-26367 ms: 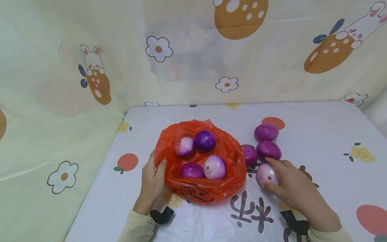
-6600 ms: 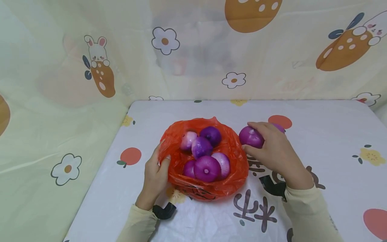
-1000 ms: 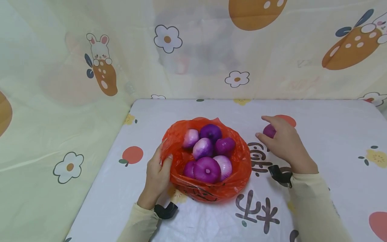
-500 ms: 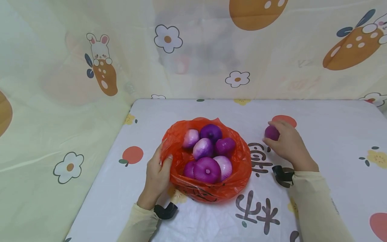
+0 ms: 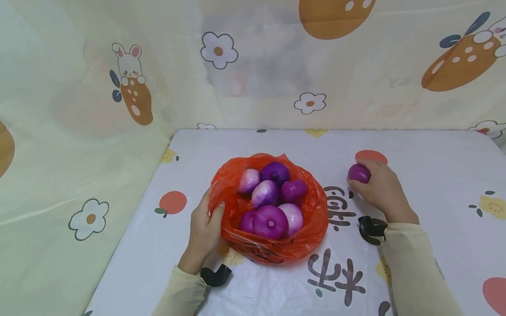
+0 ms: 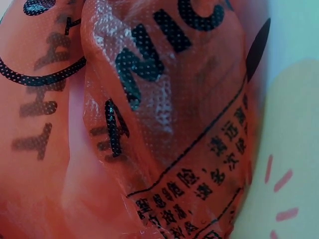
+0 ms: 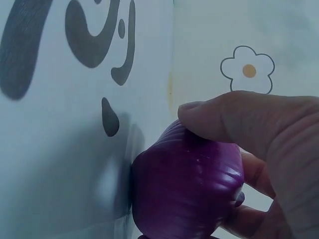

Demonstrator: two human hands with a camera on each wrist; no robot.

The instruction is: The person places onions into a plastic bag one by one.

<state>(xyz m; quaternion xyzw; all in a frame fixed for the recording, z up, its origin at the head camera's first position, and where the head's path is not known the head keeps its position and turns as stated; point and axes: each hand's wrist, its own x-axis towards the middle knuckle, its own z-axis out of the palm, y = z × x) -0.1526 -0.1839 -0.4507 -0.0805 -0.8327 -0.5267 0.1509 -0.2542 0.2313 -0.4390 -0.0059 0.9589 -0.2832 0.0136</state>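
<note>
My right hand (image 5: 382,186) grips a purple onion (image 5: 359,173) at the right of the table, thumb on one side and fingers behind it. In the right wrist view the onion (image 7: 187,184) sits low against the white cloth, with the thumb over its top. A red plastic bag (image 5: 312,215) stands wide-mouthed in the middle, holding several purple and pale onions (image 5: 270,222). My left hand (image 5: 205,228) holds the bag's left side, its thumb over the rim and the other fingers partly hidden behind. Printed red plastic (image 6: 164,114) fills most of the left wrist view.
A white patterned cloth (image 5: 276,289) covers the table, with dark lettering right of the bag. Behind and to the left hangs a pale curtain (image 5: 253,79) printed with flowers and rabbits. Black straps (image 5: 371,230) circle both wrists.
Over the earlier frames the loose onions at right went into the bag, down to this one. In the last second my right hand has closed round it and shifted slightly right. My left hand stayed put.
</note>
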